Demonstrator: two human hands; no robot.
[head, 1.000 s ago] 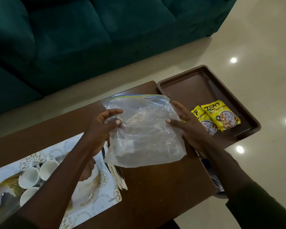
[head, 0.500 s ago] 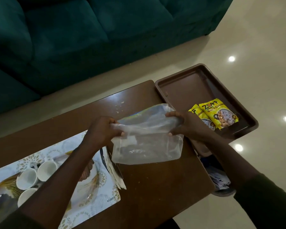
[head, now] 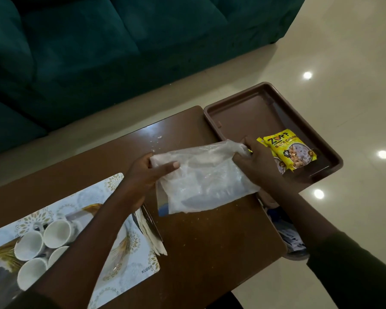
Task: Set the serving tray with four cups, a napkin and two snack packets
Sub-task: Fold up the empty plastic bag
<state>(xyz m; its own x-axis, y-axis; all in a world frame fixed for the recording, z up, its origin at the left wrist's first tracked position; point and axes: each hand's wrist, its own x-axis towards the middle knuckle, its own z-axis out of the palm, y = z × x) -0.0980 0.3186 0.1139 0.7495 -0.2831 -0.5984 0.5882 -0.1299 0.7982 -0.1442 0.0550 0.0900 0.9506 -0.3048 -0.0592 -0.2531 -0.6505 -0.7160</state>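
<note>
A clear plastic bag [head: 206,179] lies folded over on the brown table, something pale inside it. My left hand [head: 143,175] grips its left top corner and my right hand [head: 256,166] grips its right top corner. The brown serving tray [head: 250,112] overhangs the table's far right end. Two yellow snack packets [head: 288,150] lie overlapping in the tray, just right of my right hand. Several white cups [head: 40,244] lie on their sides on a patterned placemat [head: 125,248] at the near left, partly hidden by my left forearm.
A dark green sofa [head: 98,52] fills the far side. Folded papers or napkins [head: 152,233] stick out by the placemat's right edge. A low container with packets [head: 292,241] sits below the table's right edge. Crumbs dot the table [head: 210,253]. Glossy tile floor lies to the right.
Both hands have folded the bag's top edge down toward me, so the bag went from spread flat to doubled over. The hands moved nearer to me with it.
</note>
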